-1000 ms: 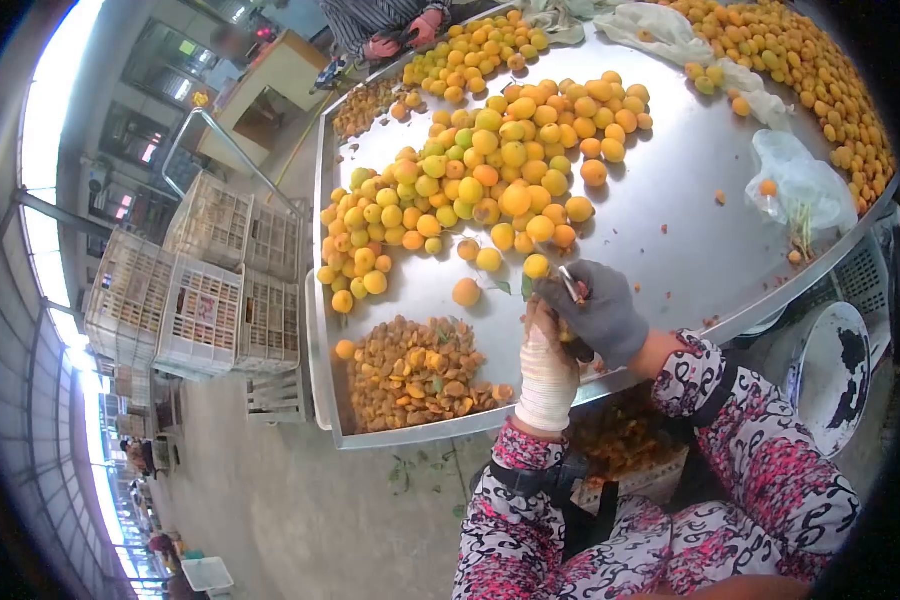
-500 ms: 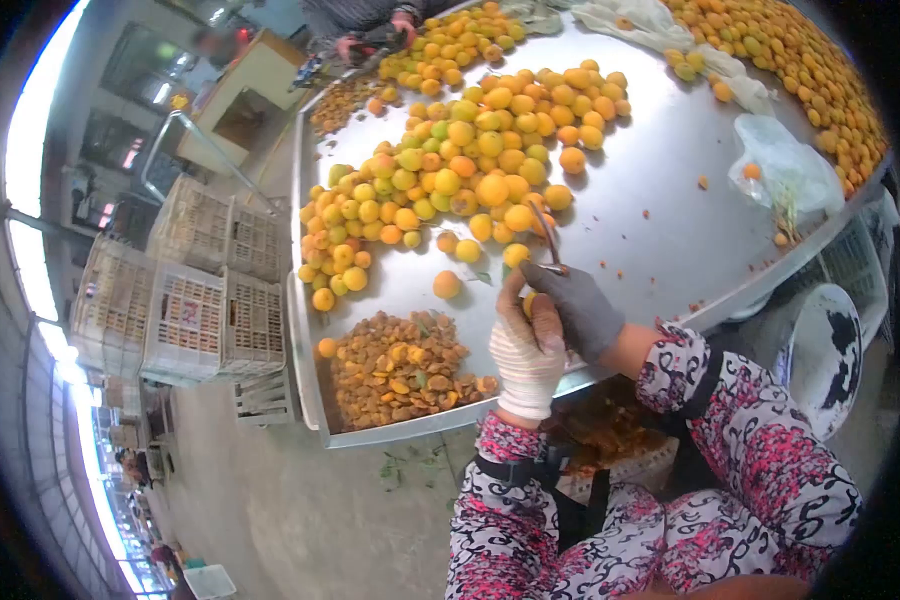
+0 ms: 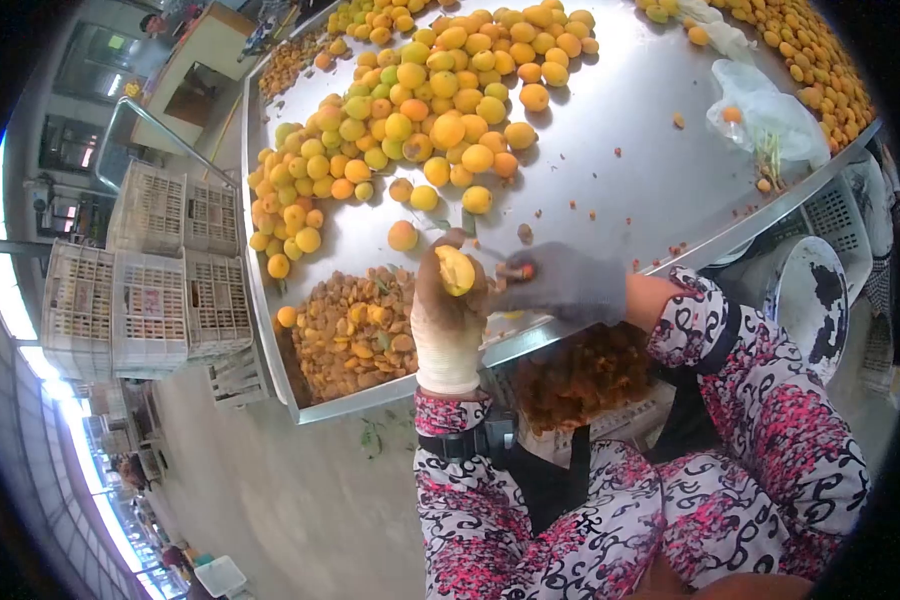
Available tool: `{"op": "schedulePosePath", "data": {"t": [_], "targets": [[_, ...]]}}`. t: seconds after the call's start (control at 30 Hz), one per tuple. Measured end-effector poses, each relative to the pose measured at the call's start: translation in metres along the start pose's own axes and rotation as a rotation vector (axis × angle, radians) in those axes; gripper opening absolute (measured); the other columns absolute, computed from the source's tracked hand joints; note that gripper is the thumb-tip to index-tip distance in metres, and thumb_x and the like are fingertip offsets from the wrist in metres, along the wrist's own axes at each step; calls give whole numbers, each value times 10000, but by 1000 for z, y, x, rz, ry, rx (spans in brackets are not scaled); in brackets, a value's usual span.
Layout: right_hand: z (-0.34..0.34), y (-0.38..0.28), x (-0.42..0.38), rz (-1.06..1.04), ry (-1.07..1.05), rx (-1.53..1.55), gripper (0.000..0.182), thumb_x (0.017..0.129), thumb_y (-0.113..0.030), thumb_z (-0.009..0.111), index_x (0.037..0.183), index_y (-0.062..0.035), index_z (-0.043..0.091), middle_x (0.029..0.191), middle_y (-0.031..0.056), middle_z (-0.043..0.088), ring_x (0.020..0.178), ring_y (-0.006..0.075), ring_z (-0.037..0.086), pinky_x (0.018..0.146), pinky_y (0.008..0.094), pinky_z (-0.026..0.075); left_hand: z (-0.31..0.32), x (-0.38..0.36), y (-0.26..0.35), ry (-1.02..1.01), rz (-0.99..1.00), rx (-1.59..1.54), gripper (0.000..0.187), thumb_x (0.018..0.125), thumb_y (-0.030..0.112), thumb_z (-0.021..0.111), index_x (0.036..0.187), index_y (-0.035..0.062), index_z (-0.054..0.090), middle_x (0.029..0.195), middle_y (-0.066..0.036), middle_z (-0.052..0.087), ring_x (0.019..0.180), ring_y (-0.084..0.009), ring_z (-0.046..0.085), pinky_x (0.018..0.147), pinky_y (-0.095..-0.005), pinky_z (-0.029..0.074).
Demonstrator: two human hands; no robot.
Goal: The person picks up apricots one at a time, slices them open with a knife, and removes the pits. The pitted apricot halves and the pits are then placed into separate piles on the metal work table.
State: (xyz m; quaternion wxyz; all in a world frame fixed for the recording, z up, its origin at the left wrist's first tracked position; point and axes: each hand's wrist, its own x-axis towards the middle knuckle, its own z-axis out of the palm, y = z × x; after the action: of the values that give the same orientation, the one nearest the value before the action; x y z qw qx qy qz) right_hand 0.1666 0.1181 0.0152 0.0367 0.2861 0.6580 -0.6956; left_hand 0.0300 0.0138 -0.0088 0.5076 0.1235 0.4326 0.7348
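My left hand (image 3: 452, 315), in a stained white glove, is closed around a cut apricot (image 3: 456, 270) whose pale yellow flesh faces up. My right hand (image 3: 575, 285), in a grey glove and smeared by motion, is closed on a small knife (image 3: 515, 271), of which only a blurred bit shows. Both hands are close together over the near edge of the metal table (image 3: 610, 190). A brown apricot stone (image 3: 525, 233) shows just beyond them. To the left of my left hand lies a heap of brownish apricot pieces (image 3: 355, 340).
Whole apricots (image 3: 450, 130) cover the table's far left, and more (image 3: 820, 80) fill the far right. A plastic bag (image 3: 770, 115) lies by the right edge. Under the table edge is a crate of dark orange matter (image 3: 585, 385). Stacked crates (image 3: 150, 310) stand left; a white basin (image 3: 820, 310) is right.
My hands have moved apart slightly, the left tilting to show the apricot's cut face. A brown stone now appears over the table. The camera view has shifted, and the co-worker's hands have left the picture.
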Motion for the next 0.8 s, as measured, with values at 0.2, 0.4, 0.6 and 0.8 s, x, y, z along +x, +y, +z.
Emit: {"op": "schedulePosePath", "data": {"t": [0.2, 0.4, 0.6, 0.8], "targets": [[11, 9, -10, -50, -168, -420, 552, 727, -546, 645, 853, -10, 613, 737, 148, 584, 694, 229, 545, 678, 334, 432, -10, -2, 4, 42, -50, -35, 492, 871, 377, 543, 1173, -7, 491, 818, -8, 555, 668, -81, 507, 569, -197, 388], [-5, 30, 1, -524, -147, -118, 583, 804, -521, 572, 1049, 7, 600, 725, 93, 569, 603, 191, 540, 554, 297, 448, -15, 6, 7, -50, -53, 2, 423, 900, 356, 497, 1198, 57, 478, 744, -2, 501, 597, -85, 442, 511, -202, 341], [-14, 10, 2, -291, 100, 254, 291, 919, -279, 458, 1122, -129, 603, 663, -15, 487, 496, 37, 425, 440, 182, 341, 26, -6, -8, -69, 170, 565, 323, 897, 346, 496, 1056, 65, 481, 752, -3, 489, 563, -79, 447, 491, -189, 348], [-16, 18, 12, -274, 72, 222, 309, 925, -297, 436, 1122, -133, 608, 646, -3, 501, 507, 58, 454, 450, 193, 358, 23, -2, -12, -18, 204, 682, 232, 850, 230, 536, 939, 16, 534, 798, -19, 534, 654, -69, 474, 522, -187, 379]]}}
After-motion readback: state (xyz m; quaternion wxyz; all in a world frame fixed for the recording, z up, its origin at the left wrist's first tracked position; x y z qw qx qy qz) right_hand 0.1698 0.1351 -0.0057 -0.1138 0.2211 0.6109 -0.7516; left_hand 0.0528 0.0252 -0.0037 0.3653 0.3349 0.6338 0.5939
